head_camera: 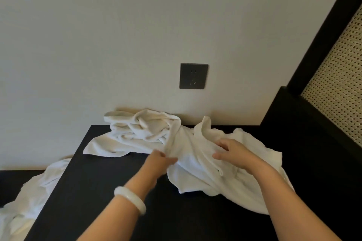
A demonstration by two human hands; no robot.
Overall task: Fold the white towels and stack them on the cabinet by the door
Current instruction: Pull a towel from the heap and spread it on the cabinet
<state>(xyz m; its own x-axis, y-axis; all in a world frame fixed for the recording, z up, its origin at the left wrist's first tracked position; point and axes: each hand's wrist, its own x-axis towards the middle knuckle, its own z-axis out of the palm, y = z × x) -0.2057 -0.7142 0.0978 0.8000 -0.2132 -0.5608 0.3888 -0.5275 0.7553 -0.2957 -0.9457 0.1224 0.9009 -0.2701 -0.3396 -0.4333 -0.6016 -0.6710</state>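
1. Down at 6 o'clock: black cabinet top (117,191), flat and matte, running back to a pale, plain wall (98,35) at 12.
2. On that wall, just above the back edge of the surface, a touch past 12: square dark socket plate (193,76).
3. Over at 3 o'clock: black frame (323,31) with a woven cane panel (337,76) set into it, rising right beside the surface.
4. Back at 11 o'clock on the cabinet top, tight against the wall: crumpled towel (141,129), bunched in a heap, one flat corner spread out toward 9.
5. From centre round to 4 o'clock: front towel (195,164), white, unfolded and rumpled, lying on the dark surface and touching the heap behind it.
6. Down at 8 o'clock: third towel (35,191), off the left edge and lower than the cabinet top, trailing over another dark surface below.
7. Left hand (159,162), white bangle (130,198) on the wrist: thumb and fingers pressed together on a fold at the front towel's left edge.
8. Right hand (233,154), at 3 o'clock from the left one: laid on top of the same towel, fingers and thumb spread apart, pressing the cloth, clamped on nothing visible.
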